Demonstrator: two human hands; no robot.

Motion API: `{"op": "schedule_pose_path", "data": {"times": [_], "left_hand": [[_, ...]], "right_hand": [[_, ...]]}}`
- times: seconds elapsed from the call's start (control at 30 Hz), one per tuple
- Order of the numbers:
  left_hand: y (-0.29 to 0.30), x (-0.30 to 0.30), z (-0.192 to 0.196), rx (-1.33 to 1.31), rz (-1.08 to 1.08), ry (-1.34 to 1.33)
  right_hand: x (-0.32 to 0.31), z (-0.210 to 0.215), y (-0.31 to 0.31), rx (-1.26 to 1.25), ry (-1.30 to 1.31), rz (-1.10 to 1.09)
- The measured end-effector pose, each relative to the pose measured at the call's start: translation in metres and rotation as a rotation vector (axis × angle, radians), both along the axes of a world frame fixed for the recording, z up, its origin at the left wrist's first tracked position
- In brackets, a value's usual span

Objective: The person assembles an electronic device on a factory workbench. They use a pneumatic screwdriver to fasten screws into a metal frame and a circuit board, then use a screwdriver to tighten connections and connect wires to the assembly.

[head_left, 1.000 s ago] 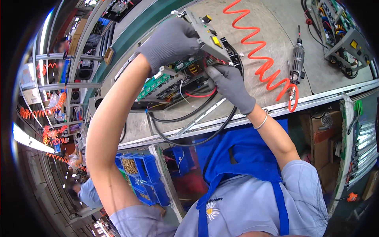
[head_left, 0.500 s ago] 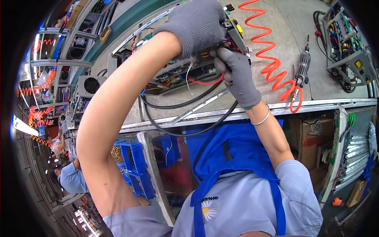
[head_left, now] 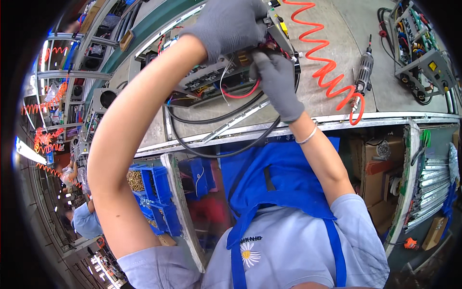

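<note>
An open-framed electronics chassis (head_left: 204,81), full of boards and wires, lies on the bench in front of me. My left hand (head_left: 228,28), in a grey knit glove, reaches over its top with fingers curled at the right end. Just below, my gloved right hand (head_left: 278,82) has thumb and fingers pressed together at the same end. What either hand grips is hidden between the gloves and the frame. A red wire (head_left: 240,96) loops out beside my right fingers, and a thin white wire (head_left: 223,79) hangs nearby. A thick black cable (head_left: 207,121) curves below the chassis.
To the right are a coiled orange air hose (head_left: 327,65) and a pneumatic screwdriver (head_left: 365,70). Another open chassis (head_left: 426,72) stands at the far right. Blue bins (head_left: 156,185) with brass-coloured parts sit under the bench edge (head_left: 385,118). Another person's sleeve (head_left: 86,220) shows far left.
Both hands have shifted slightly left and, with the bench and chassis, appear a little higher in view. My right fingers stay at the chassis end, close to the left hand.
</note>
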State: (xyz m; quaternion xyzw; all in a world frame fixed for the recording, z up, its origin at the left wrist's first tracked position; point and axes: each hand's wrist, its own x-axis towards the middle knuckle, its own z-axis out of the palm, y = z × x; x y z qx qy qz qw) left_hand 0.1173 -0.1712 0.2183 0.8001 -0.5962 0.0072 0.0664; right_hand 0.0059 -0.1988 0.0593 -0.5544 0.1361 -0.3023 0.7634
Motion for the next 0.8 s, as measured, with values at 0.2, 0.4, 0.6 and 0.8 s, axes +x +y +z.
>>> {"op": "schedule_pose_path", "data": {"times": [0.2,0.4,0.6,0.8], "left_hand": [[0.001,0.014,-0.002,-0.130,-0.056,0.015],[-0.005,0.036,0.015,-0.233,-0.167,0.028],[-0.001,0.051,-0.019,-0.545,-0.379,0.103],[-0.001,0.062,-0.044,-0.614,-0.323,-0.006]], "right_hand": [[-0.022,-0.012,-0.001,0.147,0.019,0.155],[0.002,-0.027,-0.002,-0.075,0.073,-0.028],[-0.029,-0.025,0.007,-0.167,0.287,-0.041],[-0.091,-0.025,0.014,-0.071,0.393,-0.132]]}}
